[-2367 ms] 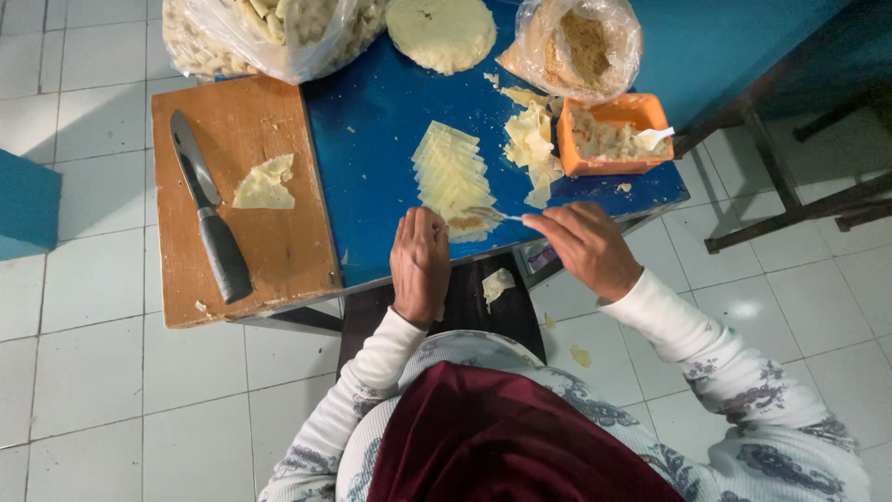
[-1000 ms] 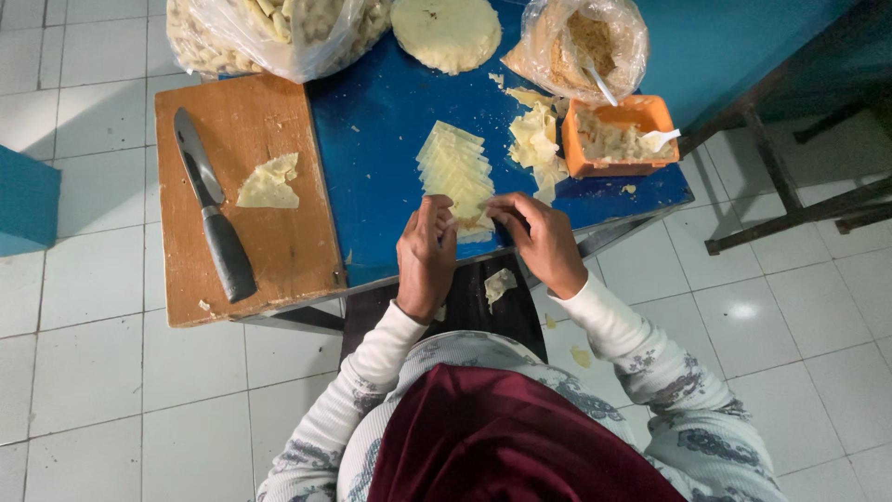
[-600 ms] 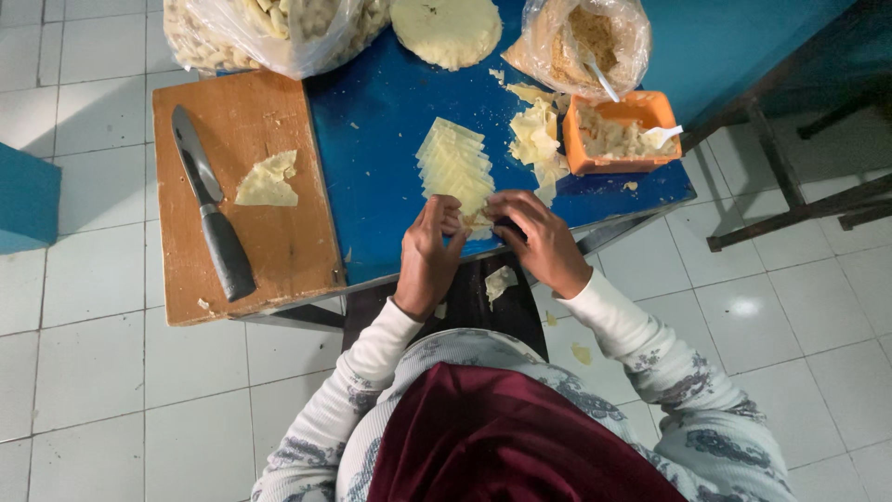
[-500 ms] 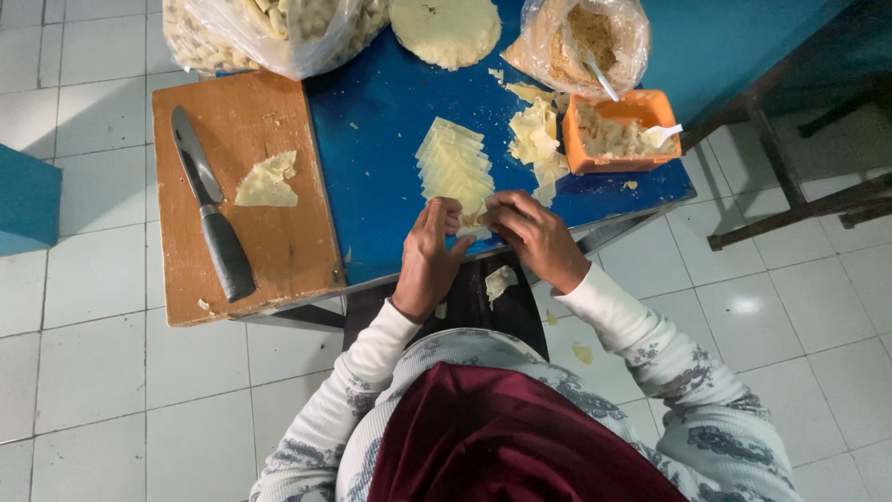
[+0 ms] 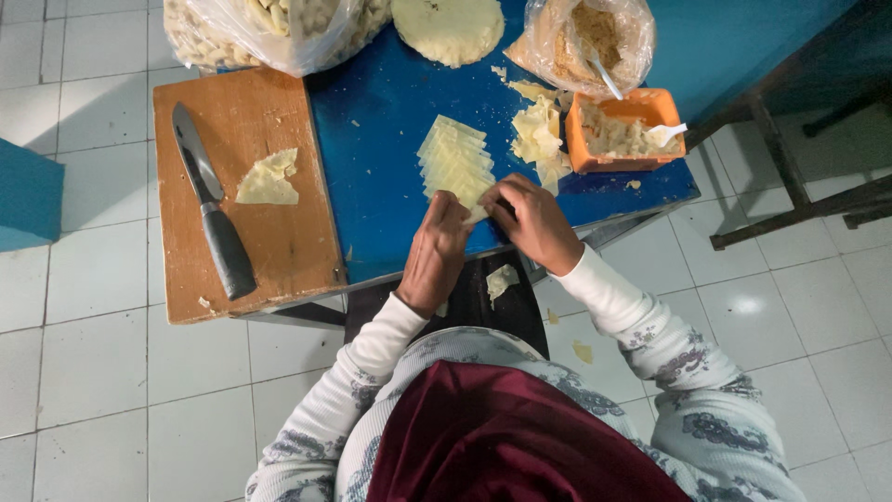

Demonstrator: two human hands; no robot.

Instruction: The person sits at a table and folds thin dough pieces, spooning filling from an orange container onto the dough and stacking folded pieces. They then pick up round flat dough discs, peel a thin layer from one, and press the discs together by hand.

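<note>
My left hand (image 5: 435, 253) and my right hand (image 5: 531, 221) meet at the near edge of the blue table (image 5: 372, 186), both pinching one small pale dough sheet (image 5: 478, 213) between the fingertips. Just beyond them lies a fanned row of thin square dough sheets (image 5: 452, 161). An orange tub of crumbly filling (image 5: 621, 135) with a white plastic spoon (image 5: 667, 131) stands to the right of the sheets. Loose dough scraps (image 5: 539, 135) lie beside the tub.
A wooden cutting board (image 5: 269, 242) at the left carries a black-handled knife (image 5: 214, 218) and a dough offcut (image 5: 268, 179). At the far edge sit a clear bag of pieces (image 5: 269, 28), a round dough disc (image 5: 449, 28) and another filling bag (image 5: 585, 37). Scraps lie on my lap (image 5: 500, 281).
My right hand, first holding a spoon off to the right, has come in to meet my left hand. Both hands now work the small dough sheet at the table edge.
</note>
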